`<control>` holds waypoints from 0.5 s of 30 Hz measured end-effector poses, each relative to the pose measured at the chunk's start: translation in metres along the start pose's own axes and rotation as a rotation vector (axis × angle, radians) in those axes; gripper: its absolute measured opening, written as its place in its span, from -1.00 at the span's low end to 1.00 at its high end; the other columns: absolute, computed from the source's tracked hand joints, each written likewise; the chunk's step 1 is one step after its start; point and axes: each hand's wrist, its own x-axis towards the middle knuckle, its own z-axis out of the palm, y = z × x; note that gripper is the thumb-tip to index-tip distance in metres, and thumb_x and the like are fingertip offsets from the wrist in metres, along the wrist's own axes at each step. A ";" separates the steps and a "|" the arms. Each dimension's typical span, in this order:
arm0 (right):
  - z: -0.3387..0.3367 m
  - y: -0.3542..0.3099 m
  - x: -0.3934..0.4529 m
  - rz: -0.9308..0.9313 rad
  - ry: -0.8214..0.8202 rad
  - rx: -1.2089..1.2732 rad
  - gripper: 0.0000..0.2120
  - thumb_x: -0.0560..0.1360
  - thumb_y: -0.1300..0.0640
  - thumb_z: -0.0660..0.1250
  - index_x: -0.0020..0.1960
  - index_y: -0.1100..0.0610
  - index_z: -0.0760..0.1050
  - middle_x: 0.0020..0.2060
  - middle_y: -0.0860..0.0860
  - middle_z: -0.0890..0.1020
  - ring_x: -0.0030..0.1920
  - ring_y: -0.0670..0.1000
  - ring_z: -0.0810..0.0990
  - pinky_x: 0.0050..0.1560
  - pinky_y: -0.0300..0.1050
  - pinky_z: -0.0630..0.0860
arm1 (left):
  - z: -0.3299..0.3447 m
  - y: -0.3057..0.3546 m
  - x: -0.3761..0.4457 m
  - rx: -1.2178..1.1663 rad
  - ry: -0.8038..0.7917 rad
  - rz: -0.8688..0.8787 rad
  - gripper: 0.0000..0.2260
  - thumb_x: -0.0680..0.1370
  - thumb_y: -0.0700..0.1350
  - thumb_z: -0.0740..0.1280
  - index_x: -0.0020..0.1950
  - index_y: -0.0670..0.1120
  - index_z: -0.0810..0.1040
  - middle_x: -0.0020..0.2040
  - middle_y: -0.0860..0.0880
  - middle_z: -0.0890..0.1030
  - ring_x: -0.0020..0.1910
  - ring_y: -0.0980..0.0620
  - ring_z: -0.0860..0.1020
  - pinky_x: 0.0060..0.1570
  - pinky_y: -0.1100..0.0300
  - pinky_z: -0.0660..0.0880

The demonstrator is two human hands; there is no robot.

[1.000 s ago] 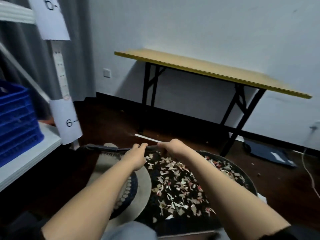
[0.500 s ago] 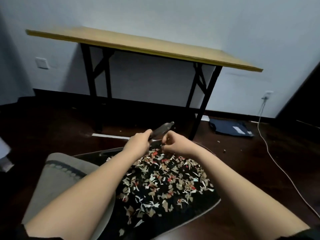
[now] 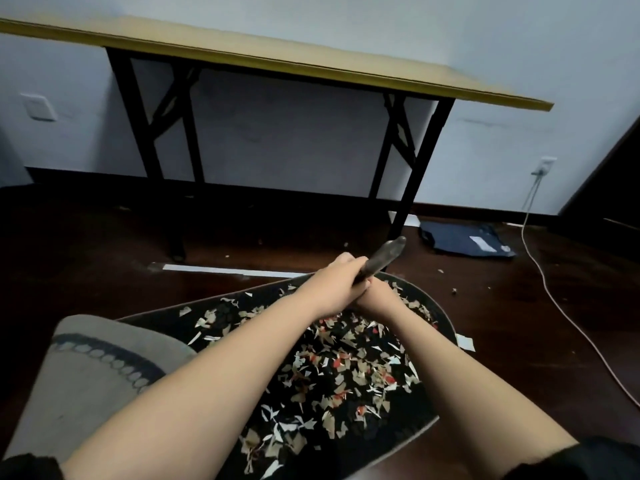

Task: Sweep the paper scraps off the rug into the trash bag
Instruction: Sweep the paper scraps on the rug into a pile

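Left hand (image 3: 337, 282) gripping handle (image 3: 382, 256), scrap-strewn rug (image 3: 346, 368)

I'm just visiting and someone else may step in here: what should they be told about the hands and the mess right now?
Left hand grips a dark brush handle; the right hand sits just beneath it, its grip hidden.
Paper scraps cover the dark rug, which partly overlaps a grey mat.
Done: nothing clearly swept yet.
Left: sweep all scraps into the trash bag, which is not in view.
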 end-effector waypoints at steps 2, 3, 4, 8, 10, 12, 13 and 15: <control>0.003 0.010 0.008 0.046 0.026 -0.027 -0.81 0.53 0.12 0.24 0.13 0.10 0.49 -0.02 0.07 0.62 0.04 0.12 0.61 0.06 0.11 0.57 | 0.000 0.001 0.006 -0.003 -0.033 0.049 -0.84 0.62 -0.05 0.21 0.14 -0.07 0.45 0.14 -0.05 0.42 0.09 -0.09 0.51 0.12 0.05 0.43; 0.005 0.014 0.012 0.075 0.044 -0.027 -0.87 0.55 0.14 0.21 0.08 0.09 0.47 -0.04 0.07 0.60 0.04 0.13 0.60 0.06 0.12 0.57 | -0.001 0.002 0.008 -0.010 -0.042 0.070 -0.84 0.61 -0.05 0.21 0.15 -0.07 0.46 0.14 -0.04 0.42 0.09 -0.08 0.52 0.14 0.02 0.44; 0.004 0.015 0.012 0.104 0.066 -0.018 -0.92 0.56 0.16 0.19 0.03 0.09 0.43 -0.05 0.08 0.58 0.03 0.14 0.59 0.05 0.10 0.57 | -0.001 0.004 0.011 -0.023 -0.042 0.086 -0.84 0.61 -0.06 0.22 0.16 -0.06 0.48 0.13 -0.03 0.43 0.08 -0.07 0.52 0.14 0.00 0.45; 0.003 0.021 0.016 0.173 0.131 -0.065 -0.93 0.57 0.24 0.14 -0.06 0.11 0.35 0.03 0.18 0.57 0.07 0.17 0.56 -0.01 -0.01 0.47 | 0.000 0.009 0.018 -0.067 -0.042 0.129 -0.86 0.59 -0.09 0.24 0.12 -0.06 0.50 0.11 -0.02 0.44 0.07 -0.04 0.52 0.12 -0.05 0.47; 0.002 0.023 0.018 0.198 0.170 -0.062 -0.91 0.58 0.24 0.13 0.01 0.11 0.39 0.13 0.19 0.58 0.16 0.19 0.55 0.04 0.00 0.47 | 0.005 0.007 0.023 -0.070 -0.052 0.142 -0.85 0.59 -0.12 0.24 0.14 -0.05 0.49 0.12 0.01 0.44 0.08 -0.03 0.51 0.14 -0.05 0.47; 0.002 0.027 0.024 0.229 0.232 0.038 -0.90 0.57 0.24 0.15 0.01 0.09 0.40 0.14 0.20 0.59 0.17 0.21 0.55 0.07 0.03 0.47 | 0.009 0.004 0.028 -0.096 -0.062 0.139 -0.78 0.59 -0.17 0.24 0.23 -0.02 0.46 0.17 -0.01 0.42 0.15 -0.05 0.49 0.19 -0.03 0.44; 0.002 0.028 0.027 0.241 0.270 0.096 -0.90 0.57 0.23 0.17 0.04 0.11 0.44 0.13 0.21 0.60 0.15 0.23 0.56 0.05 0.02 0.46 | 0.011 0.000 0.031 -0.116 -0.070 0.127 -0.68 0.59 -0.20 0.22 0.33 0.01 0.41 0.24 -0.02 0.40 0.19 -0.06 0.48 0.23 -0.01 0.42; 0.001 0.036 0.041 0.282 0.322 0.191 -0.79 0.56 0.14 0.22 0.13 0.20 0.51 0.10 0.21 0.62 0.12 0.24 0.57 -0.02 -0.03 0.41 | 0.015 -0.012 0.038 -0.096 -0.085 0.078 -0.49 0.59 -0.24 0.20 0.50 0.07 0.23 0.42 -0.03 0.29 0.27 -0.07 0.46 0.30 0.05 0.39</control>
